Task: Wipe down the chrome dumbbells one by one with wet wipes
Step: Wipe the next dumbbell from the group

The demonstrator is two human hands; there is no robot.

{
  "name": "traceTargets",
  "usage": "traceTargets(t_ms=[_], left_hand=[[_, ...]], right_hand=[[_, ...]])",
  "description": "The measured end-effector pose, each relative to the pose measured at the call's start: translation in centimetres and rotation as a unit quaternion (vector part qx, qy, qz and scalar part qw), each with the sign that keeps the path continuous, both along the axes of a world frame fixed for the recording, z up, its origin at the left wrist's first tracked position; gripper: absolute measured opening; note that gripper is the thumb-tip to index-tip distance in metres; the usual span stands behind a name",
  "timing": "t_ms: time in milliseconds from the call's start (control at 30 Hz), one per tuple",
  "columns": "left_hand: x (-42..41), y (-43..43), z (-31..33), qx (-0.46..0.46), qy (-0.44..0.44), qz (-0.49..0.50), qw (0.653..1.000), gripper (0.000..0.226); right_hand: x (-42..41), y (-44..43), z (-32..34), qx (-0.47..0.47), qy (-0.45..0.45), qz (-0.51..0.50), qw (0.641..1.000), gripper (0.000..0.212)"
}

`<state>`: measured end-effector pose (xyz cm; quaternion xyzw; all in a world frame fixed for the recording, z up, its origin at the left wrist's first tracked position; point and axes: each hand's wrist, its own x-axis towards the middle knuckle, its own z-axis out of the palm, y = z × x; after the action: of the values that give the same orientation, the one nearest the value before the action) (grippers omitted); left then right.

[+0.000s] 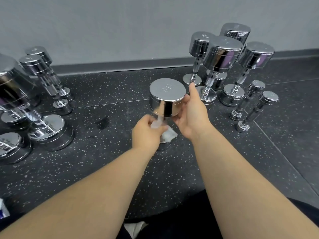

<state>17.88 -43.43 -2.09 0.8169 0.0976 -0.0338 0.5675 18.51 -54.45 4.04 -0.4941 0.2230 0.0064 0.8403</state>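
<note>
A chrome dumbbell (167, 97) stands upright on the speckled black floor in the middle of the head view, its top head facing me. My right hand (190, 112) grips the side of that top head, thumb up against its rim. My left hand (146, 131) is curled round a white wet wipe (168, 134) wrapped on the dumbbell's handle, just under the top head. The handle and the lower head are mostly hidden behind my left hand and the wipe.
Several upright chrome dumbbells (222, 54) cluster at the back right, with two small ones (255, 100) beside them. More dumbbells (43, 121) stand at the left. A grey wall (120, 28) runs behind. A wet patch (103, 122) marks the floor.
</note>
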Motion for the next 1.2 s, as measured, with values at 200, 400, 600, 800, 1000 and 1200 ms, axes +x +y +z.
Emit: traceTargets(t_ms=[200, 400, 600, 800, 1000, 1200], left_hand=[[2.3, 1.6, -1.2, -0.18, 0.07, 0.041, 0.98, 0.017], [1.6, 1.9, -2.4, -0.144, 0.106, -0.027, 0.984, 0.017], [0.3, 2.8, -1.5, -0.133, 0.116, -0.12, 0.977, 0.014], [0.0, 3.1, -0.7, -0.051, 0.093, -0.094, 0.99, 0.023], [1.3, 3.8, -1.5, -0.077, 0.108, -0.067, 0.989, 0.043], [1.6, 3.1, -2.7, -0.044, 0.124, -0.099, 0.986, 0.05]], right_hand=[[-0.8, -1.0, -4.2, -0.062, 0.188, 0.042, 0.979, 0.014], [-1.3, 0.5, -5.6, -0.117, 0.179, 0.183, 0.96, 0.021], [-1.4, 0.4, -6.0, 0.002, 0.153, 0.153, 0.976, 0.032], [-1.5, -0.9, -5.5, -0.087, 0.14, -0.01, 0.986, 0.027], [-0.8, 2.1, -5.3, -0.274, 0.079, 0.018, 0.958, 0.027], [-1.4, 1.7, -6.4, -0.245, 0.057, -0.018, 0.968, 0.025]])
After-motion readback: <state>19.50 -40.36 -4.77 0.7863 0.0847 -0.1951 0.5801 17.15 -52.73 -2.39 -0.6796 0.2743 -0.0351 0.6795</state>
